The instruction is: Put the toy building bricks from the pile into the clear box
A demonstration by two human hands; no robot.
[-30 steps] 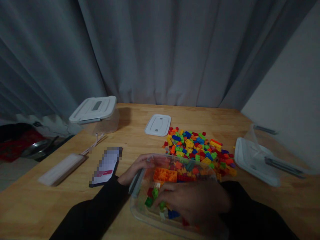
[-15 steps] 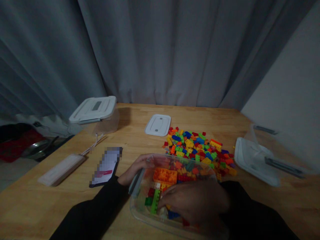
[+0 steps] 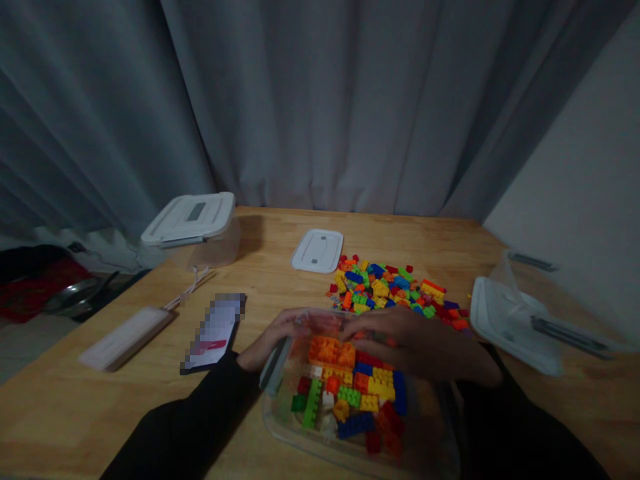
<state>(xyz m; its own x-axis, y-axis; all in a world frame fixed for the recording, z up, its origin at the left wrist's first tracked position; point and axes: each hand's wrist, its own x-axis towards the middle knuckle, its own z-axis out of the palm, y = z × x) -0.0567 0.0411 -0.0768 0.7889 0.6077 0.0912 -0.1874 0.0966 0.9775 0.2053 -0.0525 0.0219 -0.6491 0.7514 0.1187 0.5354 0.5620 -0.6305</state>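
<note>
Many small bricks could be seen lying in a clear box at the near side of the wooden table, with a loose pile of bricks spread just beyond it. Each brick was judged to be light, stiff and hardly fragile, of smooth plastic that might slip if pinched at a corner; a hold was thought best taken across two opposite sides, by thumb and fingertips. The long green brick was thought easiest to lift by its middle. The box, thin-walled and likely to give a little, was judged best gripped by its rim rather than by the grey clip, which might swing.

By the left hand the box was held near its far left corner, the fingers bent over the rim. The right hand was held over the far right part of the box, fingers extended and blurred; whether anything was pinched beneath it could not be told.

Compared with half a second earlier, the right hand had been shifted from the near bricks toward the far side, so that a yellow brick and others beside it were laid bare. The long green brick had been left at the same spot, and the left hand's hold had been kept unchanged
</note>
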